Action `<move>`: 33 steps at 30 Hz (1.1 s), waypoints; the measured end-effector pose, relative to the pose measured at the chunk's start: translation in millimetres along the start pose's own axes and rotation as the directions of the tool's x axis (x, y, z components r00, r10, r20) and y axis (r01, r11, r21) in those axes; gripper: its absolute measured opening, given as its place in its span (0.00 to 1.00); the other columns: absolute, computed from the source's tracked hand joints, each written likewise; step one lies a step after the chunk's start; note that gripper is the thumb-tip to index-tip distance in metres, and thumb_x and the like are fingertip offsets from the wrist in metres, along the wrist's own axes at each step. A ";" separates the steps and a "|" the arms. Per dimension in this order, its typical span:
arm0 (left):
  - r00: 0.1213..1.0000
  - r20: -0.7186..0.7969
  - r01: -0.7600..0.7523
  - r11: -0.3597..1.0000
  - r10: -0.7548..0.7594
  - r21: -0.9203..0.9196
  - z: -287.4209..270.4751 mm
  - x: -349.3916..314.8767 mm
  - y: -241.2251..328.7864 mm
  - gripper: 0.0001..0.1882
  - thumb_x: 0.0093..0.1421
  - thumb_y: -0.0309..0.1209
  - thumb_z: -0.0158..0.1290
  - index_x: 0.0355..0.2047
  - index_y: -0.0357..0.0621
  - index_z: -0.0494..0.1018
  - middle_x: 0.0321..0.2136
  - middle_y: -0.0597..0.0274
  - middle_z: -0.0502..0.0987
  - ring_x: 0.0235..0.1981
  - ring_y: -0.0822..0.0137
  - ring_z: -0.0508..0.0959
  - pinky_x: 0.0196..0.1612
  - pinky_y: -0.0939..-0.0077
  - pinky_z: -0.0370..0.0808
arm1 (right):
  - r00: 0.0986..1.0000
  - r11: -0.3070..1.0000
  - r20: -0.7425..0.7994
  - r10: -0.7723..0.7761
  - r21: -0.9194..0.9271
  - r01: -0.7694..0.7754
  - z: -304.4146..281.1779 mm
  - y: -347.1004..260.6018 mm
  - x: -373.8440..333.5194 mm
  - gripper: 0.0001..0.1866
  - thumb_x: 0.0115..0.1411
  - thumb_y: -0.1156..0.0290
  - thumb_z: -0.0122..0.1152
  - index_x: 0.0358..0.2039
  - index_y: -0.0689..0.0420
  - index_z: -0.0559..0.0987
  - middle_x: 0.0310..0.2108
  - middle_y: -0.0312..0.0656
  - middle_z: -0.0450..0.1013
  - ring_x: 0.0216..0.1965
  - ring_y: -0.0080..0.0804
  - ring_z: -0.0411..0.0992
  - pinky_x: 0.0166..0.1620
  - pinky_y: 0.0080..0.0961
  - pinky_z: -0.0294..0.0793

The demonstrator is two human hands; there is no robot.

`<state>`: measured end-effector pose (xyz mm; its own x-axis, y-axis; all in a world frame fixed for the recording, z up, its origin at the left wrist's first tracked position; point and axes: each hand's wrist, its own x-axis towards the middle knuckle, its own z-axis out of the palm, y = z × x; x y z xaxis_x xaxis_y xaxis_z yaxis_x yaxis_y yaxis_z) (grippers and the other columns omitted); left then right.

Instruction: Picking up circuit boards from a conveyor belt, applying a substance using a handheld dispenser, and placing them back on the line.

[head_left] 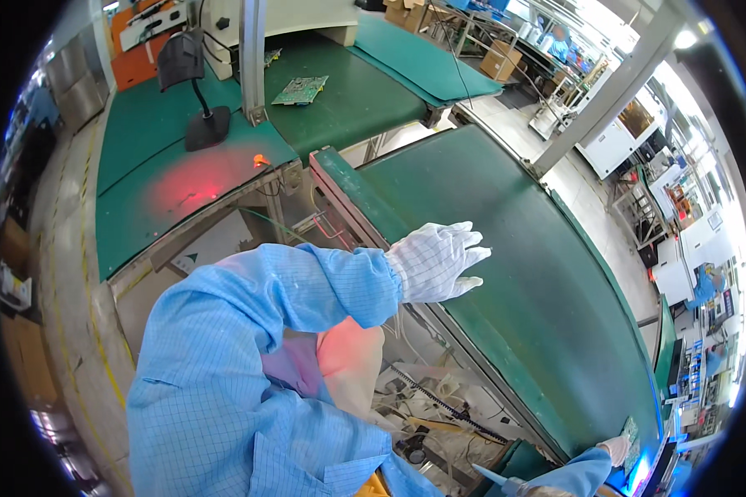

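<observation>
My left hand (439, 261), in a white gridded glove, is stretched out over the green conveyor belt (506, 207). Its fingers are spread and hold nothing; the blue sleeve reaches it from the left. Far off at the lower right, what looks like my right hand (615, 448) is closed at the near edge of a green circuit board (632, 434) over the belt's right end. That hand is small near the rim of the picture, and its fingertips are partly hidden. A pale pointed thing (493, 476) lies beside that blue sleeve; its kind is unclear.
A metal rail (464, 340) edges the belt. Cables and loose parts (439, 406) lie below it. At the upper left, a black stand (205, 124) sits on a green table lit red. Another circuit board (301, 90) lies behind a metal post (253, 58).
</observation>
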<state>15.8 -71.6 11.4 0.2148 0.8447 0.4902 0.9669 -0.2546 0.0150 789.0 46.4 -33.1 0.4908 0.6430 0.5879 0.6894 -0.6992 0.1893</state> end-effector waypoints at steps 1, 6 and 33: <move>1.000 -0.003 0.007 1.000 -0.007 0.003 0.9 -0.6 0.8 0.30 0.67 0.54 0.41 0.59 0.48 0.68 0.57 0.56 0.71 0.61 0.57 0.68 0.56 0.64 0.71 | 1.000 1.000 -0.004 -0.025 0.014 0.025 8.1 3.7 4.1 0.23 0.69 0.59 0.37 0.40 0.59 0.81 0.39 0.49 0.79 0.41 0.49 0.77 0.43 0.42 0.75; 0.993 -0.109 -0.042 0.997 0.035 -0.061 8.9 0.5 1.6 0.27 0.65 0.52 0.48 0.56 0.47 0.71 0.53 0.53 0.73 0.58 0.53 0.71 0.54 0.62 0.73 | 0.995 0.996 -0.069 0.065 0.066 -0.061 43.9 54.4 14.6 0.21 0.68 0.60 0.40 0.42 0.58 0.80 0.41 0.49 0.78 0.42 0.50 0.77 0.42 0.43 0.74; 0.992 -0.125 0.028 0.998 -0.035 -0.058 10.5 -1.3 -5.1 0.27 0.66 0.52 0.44 0.55 0.49 0.72 0.57 0.57 0.72 0.61 0.60 0.68 0.56 0.65 0.70 | 0.986 0.984 0.003 -0.167 0.055 0.167 -123.8 -55.6 -51.3 0.20 0.61 0.64 0.52 0.51 0.57 0.76 0.44 0.47 0.76 0.43 0.44 0.75 0.47 0.35 0.73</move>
<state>12.0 -66.4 1.5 0.1624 0.7877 0.5942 0.9630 -0.2579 0.0788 659.5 13.6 23.6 0.3700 0.7519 0.5456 0.7899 -0.5638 0.2413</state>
